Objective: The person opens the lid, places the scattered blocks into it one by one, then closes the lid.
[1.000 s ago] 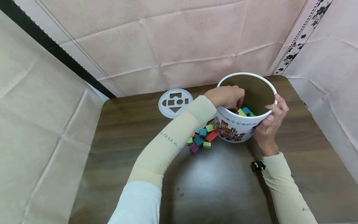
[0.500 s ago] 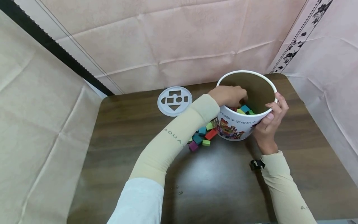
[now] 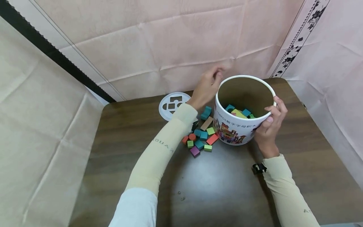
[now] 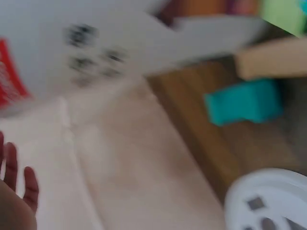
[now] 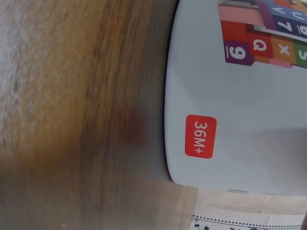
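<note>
A white bucket with printed letter blocks on its side stands tilted towards the viewer's side of the table. My right hand grips its rim from the right, thumb on the outer wall. Inside, coloured wooden blocks lie at the bottom. My left hand is raised just left of the rim. In the left wrist view its fingers are loosely extended and hold nothing. Below that hand, a teal block and several other loose blocks lie beside the bucket. The right wrist view shows only the bucket's wall.
A white round lid with shaped cutouts lies at the table's back edge, partly behind the left forearm. Light cloth hangs behind and at both sides of the wooden table. Tiny bits lie near the front.
My left hand has come up out of the bucket and moved left past its rim. The right hand keeps its grip on the bucket.
</note>
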A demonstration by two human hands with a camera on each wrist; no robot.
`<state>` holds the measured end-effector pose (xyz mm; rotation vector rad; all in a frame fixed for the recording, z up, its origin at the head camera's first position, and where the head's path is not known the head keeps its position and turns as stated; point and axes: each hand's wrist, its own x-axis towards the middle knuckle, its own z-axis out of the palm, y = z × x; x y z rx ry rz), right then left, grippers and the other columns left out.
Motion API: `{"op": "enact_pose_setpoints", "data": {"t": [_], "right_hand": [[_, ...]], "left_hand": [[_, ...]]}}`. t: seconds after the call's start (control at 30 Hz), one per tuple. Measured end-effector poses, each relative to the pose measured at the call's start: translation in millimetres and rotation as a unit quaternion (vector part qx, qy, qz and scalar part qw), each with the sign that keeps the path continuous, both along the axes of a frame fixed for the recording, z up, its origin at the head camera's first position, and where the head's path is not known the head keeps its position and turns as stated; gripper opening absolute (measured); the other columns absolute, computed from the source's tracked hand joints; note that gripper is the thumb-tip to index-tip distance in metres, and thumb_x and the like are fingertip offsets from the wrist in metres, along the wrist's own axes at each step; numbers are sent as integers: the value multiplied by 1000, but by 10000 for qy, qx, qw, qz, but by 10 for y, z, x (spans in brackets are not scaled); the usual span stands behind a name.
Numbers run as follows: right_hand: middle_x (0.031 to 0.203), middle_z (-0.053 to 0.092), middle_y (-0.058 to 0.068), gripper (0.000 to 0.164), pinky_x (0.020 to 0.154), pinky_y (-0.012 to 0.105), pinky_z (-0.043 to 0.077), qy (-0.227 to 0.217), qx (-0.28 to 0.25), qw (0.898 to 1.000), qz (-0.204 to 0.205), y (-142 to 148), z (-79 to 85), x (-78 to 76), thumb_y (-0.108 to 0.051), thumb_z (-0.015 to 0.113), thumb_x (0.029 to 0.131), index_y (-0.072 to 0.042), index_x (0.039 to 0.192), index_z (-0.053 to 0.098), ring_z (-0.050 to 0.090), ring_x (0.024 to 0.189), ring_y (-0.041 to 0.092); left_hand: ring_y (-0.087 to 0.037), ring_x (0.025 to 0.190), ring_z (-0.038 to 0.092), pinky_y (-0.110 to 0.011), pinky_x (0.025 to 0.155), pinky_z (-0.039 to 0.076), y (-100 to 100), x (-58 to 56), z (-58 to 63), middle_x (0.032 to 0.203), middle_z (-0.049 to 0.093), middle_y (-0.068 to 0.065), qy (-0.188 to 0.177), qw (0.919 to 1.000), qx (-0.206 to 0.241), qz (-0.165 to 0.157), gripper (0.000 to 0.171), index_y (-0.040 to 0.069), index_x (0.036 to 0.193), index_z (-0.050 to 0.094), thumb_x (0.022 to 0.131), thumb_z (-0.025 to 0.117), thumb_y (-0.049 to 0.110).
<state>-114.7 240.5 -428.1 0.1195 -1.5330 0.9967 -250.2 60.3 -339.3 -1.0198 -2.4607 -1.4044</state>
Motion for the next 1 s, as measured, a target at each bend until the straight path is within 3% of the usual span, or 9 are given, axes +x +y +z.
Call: {"op": "enact_pose_setpoints", "data": {"t": [0.07, 0.13, 0.2, 0.33, 0.43, 0.53, 0.63, 0.8, 1.0], "right_hand": [[128, 47, 17, 60, 102, 52, 36, 23, -36, 10000, 5, -16, -18, 5, -56, 36, 96, 2, 95, 48, 48, 118, 40], [128, 47, 17, 59, 102, 52, 35, 48, -66, 10000, 15, -30, -21, 9, -56, 36, 97, 2, 95, 48, 47, 118, 39], [128, 47, 18, 59, 102, 53, 35, 103, -93, 9999, 46, -44, -12, 6, -55, 36, 97, 2, 94, 49, 48, 118, 39], [127, 47, 18, 57, 102, 54, 35, 147, -78, 9998, 96, -70, 19, -10, -54, 37, 97, 2, 94, 48, 48, 117, 40], [127, 46, 18, 57, 102, 53, 35, 135, -95, 9998, 78, -76, 37, -18, -54, 36, 97, 1, 94, 48, 47, 117, 40], [127, 46, 17, 57, 102, 52, 36, 160, -123, 9998, 16, -66, 51, -13, -55, 36, 96, 1, 94, 47, 48, 116, 40], [127, 45, 17, 56, 101, 52, 36, 128, -116, 9998, -35, -50, 76, 0, -56, 35, 96, -1, 94, 47, 47, 116, 40], [127, 44, 16, 57, 102, 51, 36, 72, -104, 9999, -34, -35, 86, -19, -58, 35, 96, -2, 95, 47, 47, 117, 39], [126, 46, 18, 58, 101, 52, 37, 209, -98, 9997, -33, -68, 61, -42, -56, 36, 96, 2, 93, 46, 48, 117, 38]], "left_hand": [[-8, 88, 53, -20, 77, 45, -115, -58, -185, 106, 60, 2, -19, 9987, -431, 273, 28, 14, 124, 56, 103, 44, 27], [-7, 86, 53, -21, 74, 45, -212, -106, -363, 104, 58, 4, -182, 9923, -1192, 287, 25, 15, 120, 55, 102, 44, 28], [-6, 88, 53, -21, 74, 46, -294, -144, -527, 106, 57, 6, -242, 9773, -2104, 103, 23, 18, 120, 56, 101, 46, 27], [-5, 97, 53, -22, 80, 47, -416, -189, -791, 116, 57, 7, -210, 9339, -3534, -510, 28, 21, 125, 60, 98, 54, 27], [-6, 97, 55, -25, 79, 49, -452, -182, -911, 119, 58, 6, -62, 9111, -4047, -780, 32, 22, 127, 61, 96, 56, 29], [-8, 89, 57, -28, 74, 50, -442, -129, -975, 114, 60, 4, -51, 8989, -4320, -725, 30, 22, 122, 63, 96, 55, 35], [-10, 81, 57, -27, 69, 48, -405, -76, -1039, 102, 60, 5, -263, 8965, -4397, -470, 30, 22, 113, 63, 95, 57, 45], [-14, 75, 55, -25, 65, 45, -392, -48, -1133, 85, 55, -1, -878, 9165, -3902, -30, 29, 18, 105, 58, 92, 61, 44], [-13, 75, 56, -25, 65, 47, -457, 1, -1156, 89, 58, -1, -1026, 9320, -3457, 354, 32, 14, 115, 56, 91, 65, 32]]}}
